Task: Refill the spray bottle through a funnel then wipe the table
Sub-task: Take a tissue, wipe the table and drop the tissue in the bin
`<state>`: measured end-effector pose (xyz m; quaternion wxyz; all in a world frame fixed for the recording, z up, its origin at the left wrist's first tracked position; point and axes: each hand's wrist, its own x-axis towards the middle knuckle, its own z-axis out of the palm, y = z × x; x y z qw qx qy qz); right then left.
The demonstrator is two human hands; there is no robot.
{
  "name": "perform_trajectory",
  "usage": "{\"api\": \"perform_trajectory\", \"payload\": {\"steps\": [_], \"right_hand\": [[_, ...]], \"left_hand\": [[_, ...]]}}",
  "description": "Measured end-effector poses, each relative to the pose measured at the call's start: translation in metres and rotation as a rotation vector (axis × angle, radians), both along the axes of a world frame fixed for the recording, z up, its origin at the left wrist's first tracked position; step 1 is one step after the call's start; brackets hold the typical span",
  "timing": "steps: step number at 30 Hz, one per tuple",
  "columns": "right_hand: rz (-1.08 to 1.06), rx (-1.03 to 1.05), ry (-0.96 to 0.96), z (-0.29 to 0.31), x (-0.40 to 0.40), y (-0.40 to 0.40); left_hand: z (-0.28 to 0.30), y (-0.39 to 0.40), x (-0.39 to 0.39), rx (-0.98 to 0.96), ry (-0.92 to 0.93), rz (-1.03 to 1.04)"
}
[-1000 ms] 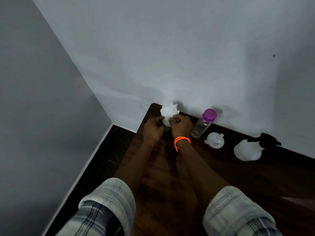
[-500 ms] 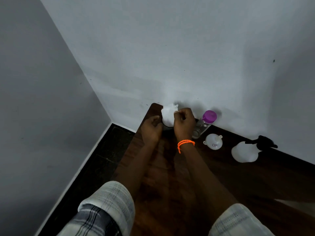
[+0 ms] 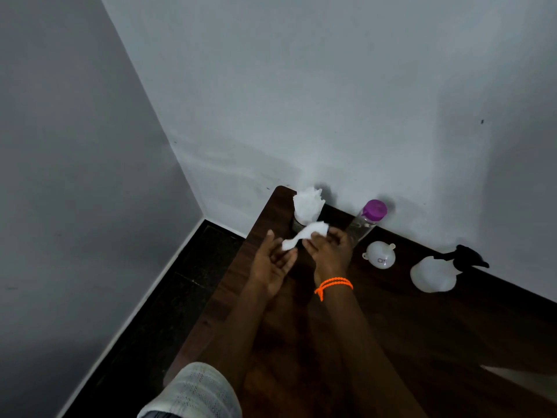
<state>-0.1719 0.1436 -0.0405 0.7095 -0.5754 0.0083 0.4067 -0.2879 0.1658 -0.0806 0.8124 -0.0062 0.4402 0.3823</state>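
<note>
Head view looks down on a dark wooden table [image 3: 391, 342] pushed into a corner of grey walls, with black floor [image 3: 168, 297] along its left edge. At the table's far left corner stands a holder [image 3: 297, 226] stuffed with white tissues [image 3: 308, 206]; only a dark sliver of the holder shows beneath them. Just in front of it, the left hand [image 3: 272, 263] lies palm up with fingers spread and loose, and one end of a single white tissue [image 3: 304, 236] rests on its fingertips. The right hand [image 3: 330, 251], with an orange bracelet [image 3: 333, 285] at the wrist, pinches the other end of that tissue between thumb and fingers, so the sheet stretches between the two hands, its upper end close to the bunch in the holder. Right of the hands, against the wall, a clear bottle [image 3: 363, 227] with a purple cap [image 3: 374, 209] stands upright. Near it on the table, a white funnel [image 3: 379, 257] lies wide end down, it seems, with small lettering on its side. Farther right, apart from the funnel, sits the translucent spray bottle [image 3: 434, 274] with its black trigger head [image 3: 465, 257] pointing toward the wall. A pale sleeve [image 3: 193, 393] shows at the bottom edge.
</note>
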Motion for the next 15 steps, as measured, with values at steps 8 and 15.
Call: {"api": "perform_trajectory", "payload": {"steps": [8, 15], "right_hand": [[0.134, -0.299, 0.159, -0.050, -0.020, -0.019], [0.240, -0.600, -0.445, -0.085, -0.026, -0.013]], "left_hand": [[-0.026, 0.017, -0.033, 0.145, 0.633, -0.233], [-0.023, 0.030, -0.046, 0.671, 1.249, -0.434]]}}
